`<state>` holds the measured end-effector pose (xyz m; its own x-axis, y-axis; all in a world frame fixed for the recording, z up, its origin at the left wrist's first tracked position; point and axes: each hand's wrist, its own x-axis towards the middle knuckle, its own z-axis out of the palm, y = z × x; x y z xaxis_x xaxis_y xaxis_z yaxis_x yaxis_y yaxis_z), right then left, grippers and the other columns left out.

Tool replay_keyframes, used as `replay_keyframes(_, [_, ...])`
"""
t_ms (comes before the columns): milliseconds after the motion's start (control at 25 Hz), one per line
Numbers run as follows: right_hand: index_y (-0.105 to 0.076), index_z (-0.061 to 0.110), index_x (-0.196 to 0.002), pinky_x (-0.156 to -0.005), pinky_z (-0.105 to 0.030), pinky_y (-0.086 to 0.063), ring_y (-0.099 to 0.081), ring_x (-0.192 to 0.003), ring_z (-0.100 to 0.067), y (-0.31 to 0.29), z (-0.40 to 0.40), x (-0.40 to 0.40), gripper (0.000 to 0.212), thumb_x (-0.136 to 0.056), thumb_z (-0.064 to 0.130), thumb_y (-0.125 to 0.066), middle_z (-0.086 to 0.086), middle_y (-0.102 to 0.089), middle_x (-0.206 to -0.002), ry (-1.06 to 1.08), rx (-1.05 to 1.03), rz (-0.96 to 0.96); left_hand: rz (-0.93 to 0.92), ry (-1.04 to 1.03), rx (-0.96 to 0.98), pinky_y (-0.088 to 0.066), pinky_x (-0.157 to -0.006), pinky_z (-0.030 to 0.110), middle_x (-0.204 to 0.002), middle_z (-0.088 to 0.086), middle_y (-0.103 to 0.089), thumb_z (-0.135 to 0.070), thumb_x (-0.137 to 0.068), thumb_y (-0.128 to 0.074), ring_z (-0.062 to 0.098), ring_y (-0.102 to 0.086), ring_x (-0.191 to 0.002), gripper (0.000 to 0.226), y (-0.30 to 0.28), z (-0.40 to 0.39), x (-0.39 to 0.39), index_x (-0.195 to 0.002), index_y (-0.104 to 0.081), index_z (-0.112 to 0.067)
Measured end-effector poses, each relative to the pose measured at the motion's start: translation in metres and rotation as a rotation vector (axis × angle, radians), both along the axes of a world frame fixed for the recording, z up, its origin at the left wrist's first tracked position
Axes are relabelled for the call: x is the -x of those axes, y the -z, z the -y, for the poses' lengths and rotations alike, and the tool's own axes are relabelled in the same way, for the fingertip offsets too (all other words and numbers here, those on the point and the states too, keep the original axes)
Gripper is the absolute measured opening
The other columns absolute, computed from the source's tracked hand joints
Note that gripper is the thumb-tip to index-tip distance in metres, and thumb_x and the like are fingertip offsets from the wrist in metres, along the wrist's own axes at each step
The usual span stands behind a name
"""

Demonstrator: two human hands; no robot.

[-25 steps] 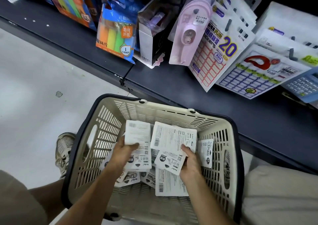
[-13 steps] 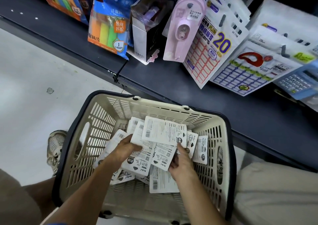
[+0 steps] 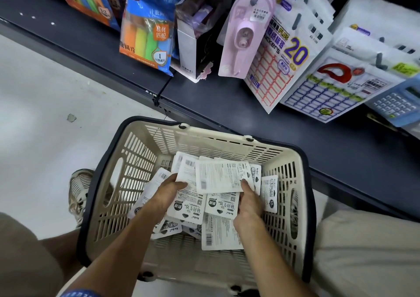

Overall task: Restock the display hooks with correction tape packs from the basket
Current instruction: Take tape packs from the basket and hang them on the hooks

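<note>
Low in the frame's centre, both hands reach into the beige basket point(image 3: 145, 151). The left hand point(image 3: 167, 192) and right hand point(image 3: 248, 202) each grip an edge of a fanned stack of correction tape packs point(image 3: 218, 179). The top pack lies back-side up, long axis left to right. More packs point(image 3: 221, 233) lie loose on the basket floor.

A cream plastic basket with a dark rim point(image 3: 302, 196) sits low in the middle. Both hands are inside it. The left hand point(image 3: 167, 193) and the right hand point(image 3: 248, 203) hold a bunch of flat white correction tape packs point(image 3: 219, 178). Colourful sticker packs point(image 3: 284, 53) hang at the upper right.
</note>
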<state>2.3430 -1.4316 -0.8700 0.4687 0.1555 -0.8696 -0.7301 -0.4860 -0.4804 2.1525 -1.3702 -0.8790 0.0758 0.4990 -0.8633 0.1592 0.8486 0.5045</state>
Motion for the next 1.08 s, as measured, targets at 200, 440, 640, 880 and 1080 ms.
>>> replay_keyframes(200, [-0.062, 0.015, -0.114, -0.085, -0.043, -0.057, -0.068, -0.097, -0.026, 0.002, -0.001, -0.013, 0.013, -0.103, 0.012, -0.056, -0.010, -0.070, -0.113, 0.111, -0.026, 0.126, 0.005, 0.011, 0.001, -0.059, -0.077, 0.040, -0.089, -0.004, -0.080, -0.009, -0.099, -0.057, 0.025, -0.075, -0.091, 0.024, 0.002, 0.000, -0.002, -0.098, -0.068, -0.031])
replay_keyframes(440, [-0.060, 0.029, -0.090, -0.090, -0.037, -0.050, -0.065, -0.101, -0.024, 0.005, 0.010, -0.016, 0.019, -0.102, 0.014, -0.059, 0.002, -0.066, -0.107, -0.271, -0.075, 0.354, -0.011, 0.157, -0.066, -0.039, -0.096, 0.036, -0.114, -0.007, -0.066, -0.013, -0.101, -0.054, 0.014, -0.058, -0.103, 0.024, 0.003, -0.002, -0.012, -0.114, -0.062, -0.032])
replay_keyframes(640, [-0.060, 0.020, -0.129, -0.088, -0.048, -0.058, -0.071, -0.104, -0.028, 0.003, 0.007, -0.017, 0.055, -0.083, -0.006, -0.075, -0.009, -0.074, -0.120, -0.452, -0.112, -0.006, 0.002, 0.217, -0.099, -0.037, -0.100, 0.040, -0.123, -0.006, -0.064, -0.020, -0.103, -0.056, 0.020, -0.054, -0.115, 0.028, 0.000, -0.003, -0.018, -0.127, -0.060, -0.031])
replay_keyframes(880, [-0.071, 0.009, -0.111, -0.084, -0.048, -0.059, -0.075, -0.095, -0.033, 0.005, 0.018, -0.028, 0.027, -0.086, 0.017, -0.078, -0.016, -0.076, -0.112, -0.523, -0.218, -0.326, 0.024, 0.247, -0.093, -0.044, -0.110, 0.050, -0.123, 0.000, -0.073, -0.010, -0.095, -0.067, 0.019, -0.067, -0.112, 0.030, 0.005, 0.008, -0.006, -0.120, -0.064, -0.027])
replay_keyframes(1080, [-0.055, 0.028, -0.120, -0.070, -0.030, -0.057, -0.075, -0.089, -0.010, 0.012, 0.007, 0.003, 0.061, -0.073, 0.012, -0.090, 0.005, -0.078, -0.105, -0.691, -0.176, -0.001, 0.147, 0.182, -0.120, -0.035, -0.117, 0.056, -0.134, -0.003, -0.069, -0.046, -0.086, -0.071, 0.024, -0.059, -0.128, 0.055, -0.007, 0.008, -0.017, -0.137, -0.059, -0.029])
